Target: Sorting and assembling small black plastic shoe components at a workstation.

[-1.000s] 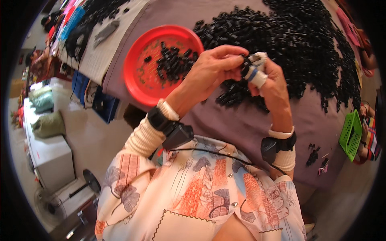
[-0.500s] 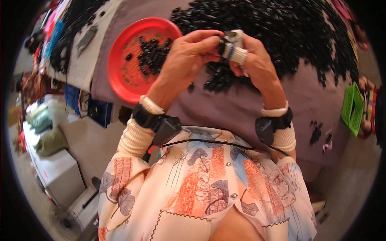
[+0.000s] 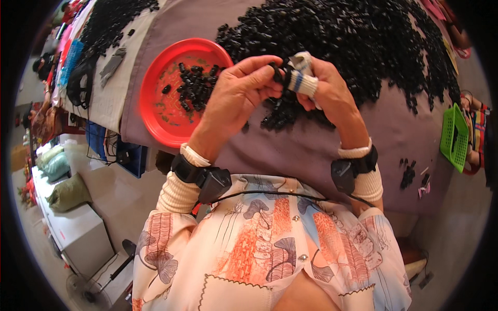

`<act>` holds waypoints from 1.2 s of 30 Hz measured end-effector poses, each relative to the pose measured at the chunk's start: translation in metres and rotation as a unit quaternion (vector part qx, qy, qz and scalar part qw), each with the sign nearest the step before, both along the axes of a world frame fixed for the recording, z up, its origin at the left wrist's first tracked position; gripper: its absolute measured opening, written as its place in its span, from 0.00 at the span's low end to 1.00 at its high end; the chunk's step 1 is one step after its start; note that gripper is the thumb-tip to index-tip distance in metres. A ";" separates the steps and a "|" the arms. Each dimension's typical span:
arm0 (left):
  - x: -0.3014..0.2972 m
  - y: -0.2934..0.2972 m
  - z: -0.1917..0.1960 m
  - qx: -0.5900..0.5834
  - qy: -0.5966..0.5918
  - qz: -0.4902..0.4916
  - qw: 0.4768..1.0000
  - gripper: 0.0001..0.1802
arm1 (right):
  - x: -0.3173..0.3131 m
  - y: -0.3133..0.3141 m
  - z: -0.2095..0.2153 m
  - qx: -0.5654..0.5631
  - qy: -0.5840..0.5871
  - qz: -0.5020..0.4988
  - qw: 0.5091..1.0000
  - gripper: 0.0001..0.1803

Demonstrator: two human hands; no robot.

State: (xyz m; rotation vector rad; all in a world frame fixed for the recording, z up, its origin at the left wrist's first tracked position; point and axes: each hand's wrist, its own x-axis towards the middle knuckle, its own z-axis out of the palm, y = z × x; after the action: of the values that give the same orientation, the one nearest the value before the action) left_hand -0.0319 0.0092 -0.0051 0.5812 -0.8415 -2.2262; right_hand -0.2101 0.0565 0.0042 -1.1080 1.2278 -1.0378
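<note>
My left hand (image 3: 231, 96) pinches a small black piece (image 3: 277, 74) between thumb and fingertips. Close beside it, my right hand (image 3: 334, 90) is closed, its fingers curled inward. A cream knit finger cover (image 3: 304, 83) with a blue stripe wraps a digit of that hand and hides part of its grip; I cannot make out what it holds. Beyond both hands spreads a large heap of glossy black pieces (image 3: 332, 39). Left of my left hand, a red round tray (image 3: 150, 96) holds more black pieces (image 3: 194, 85).
A mauve cloth (image 3: 306, 147) covers the table. Several stray black pieces (image 3: 408, 173) lie near its right edge, by a green basket (image 3: 454, 139) next to another person. At left are a pale cloth with black pieces, a blue bin (image 3: 132, 158) and a floor fan (image 3: 85, 293).
The whole view has shifted slightly, so the table and hands sit lower in the picture. My left hand has drawn a little away from the right, still pinching the black piece.
</note>
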 end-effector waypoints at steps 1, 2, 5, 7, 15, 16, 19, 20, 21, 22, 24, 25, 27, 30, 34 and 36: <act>0.000 0.001 0.003 0.009 0.006 -0.001 1.000 0.14 | -0.001 0.001 0.002 0.006 0.003 -0.007 1.000 0.11; 0.000 0.002 0.005 0.004 0.006 0.005 1.000 0.14 | -0.002 0.002 0.004 0.014 0.006 -0.015 1.000 0.10; 0.002 0.005 0.009 0.036 0.023 -0.007 0.999 0.14 | 0.000 0.006 0.010 0.010 0.003 0.002 1.000 0.10; 0.002 0.005 0.009 0.039 0.036 -0.009 0.999 0.14 | -0.002 0.006 0.009 0.013 0.013 0.012 1.000 0.12; 0.007 0.004 0.006 0.048 0.064 -0.018 0.997 0.14 | 0.003 0.005 0.015 0.011 0.056 0.033 0.998 0.17; 0.006 0.005 0.007 0.051 0.058 -0.012 0.997 0.14 | 0.003 0.004 0.014 0.005 0.071 0.044 0.997 0.17; 0.006 0.007 0.007 0.055 0.051 -0.004 0.997 0.14 | 0.005 0.003 0.013 -0.013 0.087 0.052 0.995 0.16; 0.005 0.007 0.007 0.058 0.051 -0.004 0.997 0.14 | 0.007 0.002 0.014 -0.024 0.090 0.049 0.994 0.16; 0.005 0.007 0.007 0.057 0.051 -0.004 0.997 0.14 | 0.007 0.002 0.014 -0.025 0.090 0.048 0.995 0.16; 0.005 0.007 0.007 0.057 0.052 -0.004 0.997 0.14 | 0.007 0.002 0.014 -0.027 0.091 0.042 0.995 0.16; 0.005 0.008 0.006 0.057 0.053 -0.006 0.997 0.14 | 0.007 0.002 0.014 -0.028 0.093 0.033 0.995 0.15; 0.004 0.008 0.006 0.057 0.050 -0.005 0.997 0.14 | 0.007 0.002 0.016 -0.024 0.096 0.038 0.994 0.15; 0.005 0.008 0.006 0.058 0.046 -0.003 0.997 0.14 | 0.007 0.003 0.019 -0.019 0.099 0.042 0.994 0.15; 0.005 0.008 0.008 0.044 0.032 -0.004 0.999 0.13 | 0.008 0.003 0.021 -0.002 0.085 0.052 0.995 0.16; 0.002 0.010 0.011 0.044 0.018 0.004 0.999 0.13 | 0.008 0.002 0.023 -0.022 0.104 0.067 0.992 0.17; 0.002 0.010 0.011 0.044 0.019 0.005 0.999 0.13 | 0.008 0.002 0.024 -0.022 0.108 0.068 0.992 0.17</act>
State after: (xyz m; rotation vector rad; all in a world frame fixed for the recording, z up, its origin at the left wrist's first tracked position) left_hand -0.0299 0.0191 0.0064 0.5803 -0.7222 -2.2667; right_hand -0.2021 0.0585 0.0282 -1.3477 1.2839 -0.8611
